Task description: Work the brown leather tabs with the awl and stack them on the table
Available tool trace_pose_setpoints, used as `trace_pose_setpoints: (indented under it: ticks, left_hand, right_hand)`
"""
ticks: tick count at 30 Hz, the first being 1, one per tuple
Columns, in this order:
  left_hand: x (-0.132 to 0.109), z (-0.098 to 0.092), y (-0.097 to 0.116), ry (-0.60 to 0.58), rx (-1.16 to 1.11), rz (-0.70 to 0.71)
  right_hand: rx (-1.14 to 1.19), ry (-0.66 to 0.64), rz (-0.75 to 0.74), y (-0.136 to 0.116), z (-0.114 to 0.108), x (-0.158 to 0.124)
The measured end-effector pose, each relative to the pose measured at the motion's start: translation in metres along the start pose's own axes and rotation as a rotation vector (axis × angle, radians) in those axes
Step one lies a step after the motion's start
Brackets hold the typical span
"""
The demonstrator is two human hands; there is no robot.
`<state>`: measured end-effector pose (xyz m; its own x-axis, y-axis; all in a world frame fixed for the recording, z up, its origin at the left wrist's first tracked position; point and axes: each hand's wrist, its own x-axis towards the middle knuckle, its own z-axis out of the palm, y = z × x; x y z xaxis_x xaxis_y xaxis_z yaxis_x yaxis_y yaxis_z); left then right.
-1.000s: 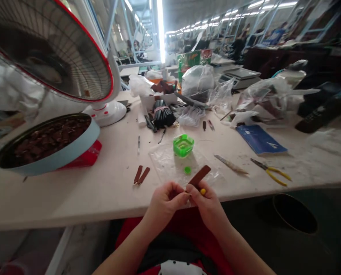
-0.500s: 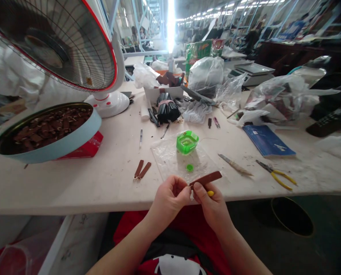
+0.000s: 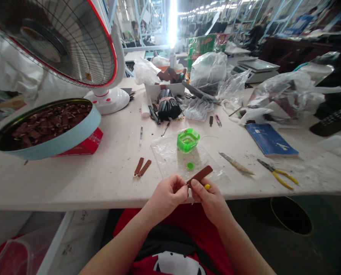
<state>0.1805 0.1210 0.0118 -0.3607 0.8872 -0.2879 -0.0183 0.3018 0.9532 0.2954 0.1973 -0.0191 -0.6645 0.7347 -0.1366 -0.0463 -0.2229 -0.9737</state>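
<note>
Between my hands is a brown leather strap [image 3: 201,175], its far end pointing up and to the right. My right hand [image 3: 209,194] grips the strap near its lower end, thumb on top. A yellow-ended tool [image 3: 207,186] pokes out of that same hand; its kind is mostly hidden. The fingers of my left hand [image 3: 173,192] are pinched at the strap's lower end, where a small gold-coloured bit shows. Two more brown straps with metal rings [image 3: 142,168] lie on the table to the left. Just beyond my hands are a small green cap [image 3: 190,166] and a green container [image 3: 188,140].
At left, a round tin [image 3: 52,143] of small brown pieces leans on a red box, beside a fan [image 3: 113,101]. Yellow-handled pliers [image 3: 279,175], a wrapped blade [image 3: 236,164] and a blue booklet [image 3: 270,140] lie to the right. A clear plastic sheet [image 3: 164,152] lies under the green container.
The strap has turned, its far end swinging left and slightly upward. Both hands keep their hold close together. The head view has shifted a little.
</note>
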Motion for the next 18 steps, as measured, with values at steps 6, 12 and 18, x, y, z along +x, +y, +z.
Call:
trace_pose_setpoints:
  ticks: [6, 12, 18]
  left_hand:
    - [-0.002, -0.004, -0.003, -0.04, -0.088, -0.023]
    - [-0.008, -0.001, -0.011, 0.04, 0.009, 0.059]
    - [-0.007, -0.001, -0.01, 0.019, 0.047, 0.087]
  right_hand:
    - [-0.291, -0.005, -0.122, -0.006, -0.005, 0.003]
    - [-0.407, 0.066, -0.265, -0.001, -0.002, -0.001]
    - [-0.428, 0.046, -0.241, 0.004, -0.005, 0.0]
